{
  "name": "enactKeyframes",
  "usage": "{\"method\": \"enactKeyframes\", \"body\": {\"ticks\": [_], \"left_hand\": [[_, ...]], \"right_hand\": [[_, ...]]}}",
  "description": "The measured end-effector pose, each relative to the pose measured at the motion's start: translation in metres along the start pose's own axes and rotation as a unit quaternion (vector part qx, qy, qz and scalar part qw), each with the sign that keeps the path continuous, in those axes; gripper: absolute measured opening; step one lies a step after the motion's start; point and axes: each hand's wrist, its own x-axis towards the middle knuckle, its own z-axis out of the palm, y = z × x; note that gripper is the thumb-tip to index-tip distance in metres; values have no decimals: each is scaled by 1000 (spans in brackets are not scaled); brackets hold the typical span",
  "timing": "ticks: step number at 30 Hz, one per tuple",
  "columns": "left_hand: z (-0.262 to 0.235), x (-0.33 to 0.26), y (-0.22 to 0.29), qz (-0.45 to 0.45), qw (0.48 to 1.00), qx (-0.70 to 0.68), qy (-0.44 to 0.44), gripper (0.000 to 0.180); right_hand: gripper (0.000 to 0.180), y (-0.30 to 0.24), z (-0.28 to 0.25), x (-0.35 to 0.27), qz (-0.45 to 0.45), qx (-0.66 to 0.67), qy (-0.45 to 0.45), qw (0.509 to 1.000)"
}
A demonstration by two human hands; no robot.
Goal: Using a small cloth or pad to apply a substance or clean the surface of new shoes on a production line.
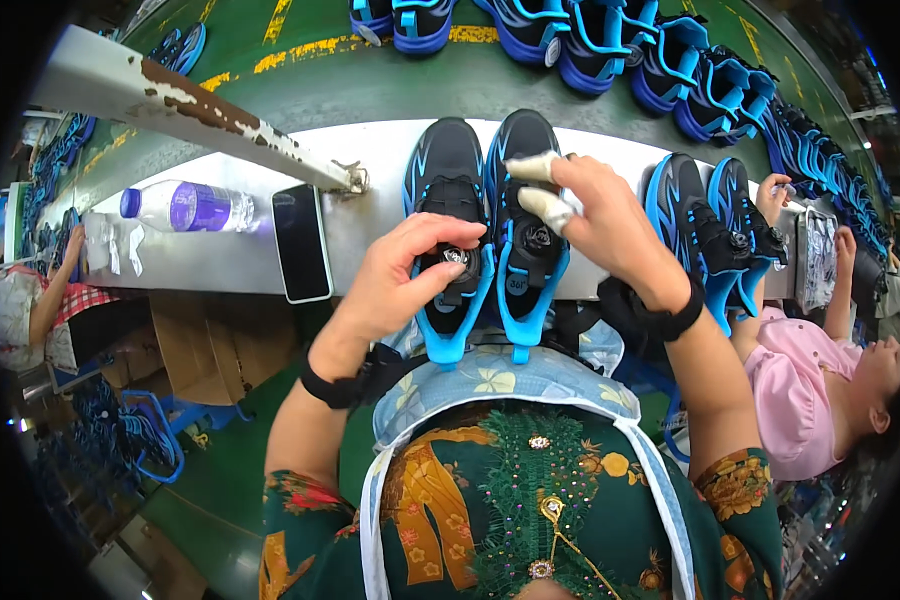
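Observation:
A pair of black and blue sneakers lies side by side in front of me, toes pointing away. On the left sneaker (448, 150), my left hand (402, 272) has its thumb and curled forefinger around the round lacing dial (456, 256) on the tongue. My right hand (602, 212) is over the right sneaker (526, 135), fingers apart and holding nothing. Pale finger covers (542, 203) sit on two of its digits, near the straps. The right sneaker's dial (537, 236) shows below them.
Left on the metal bench (375, 150) are a phone (302, 243) and a purple-labelled bottle (192, 206). A chipped white post (200, 105) slants across. Another sneaker pair (678, 205) stands right, beside a co-worker in pink (795, 400). More sneakers (595, 50) line the green conveyor beyond.

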Motion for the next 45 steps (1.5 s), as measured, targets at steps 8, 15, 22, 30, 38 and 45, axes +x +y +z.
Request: {"method": "enactKeyframes", "body": {"ticks": [8,15,22,30,38,45], "left_hand": [[3,4,4,39,998,36,-41,52],[-2,0,7,63,988,139,24,59],[-22,11,2,94,981,73,-152,55],[-27,12,-3,79,985,9,-152,46],[-15,-5,-6,66,985,156,26,35],[-32,18,-3,142,967,134,-166,33]], "right_hand": [[45,14,30,42,-80,-90,-131,984],[50,12,24,47,-63,-79,-195,976],[47,17,25,50,-40,-56,-221,973],[49,12,19,57,-26,-76,-246,966],[50,14,22,54,-50,-93,-229,968],[42,22,19,46,-73,-32,-179,981]]}}
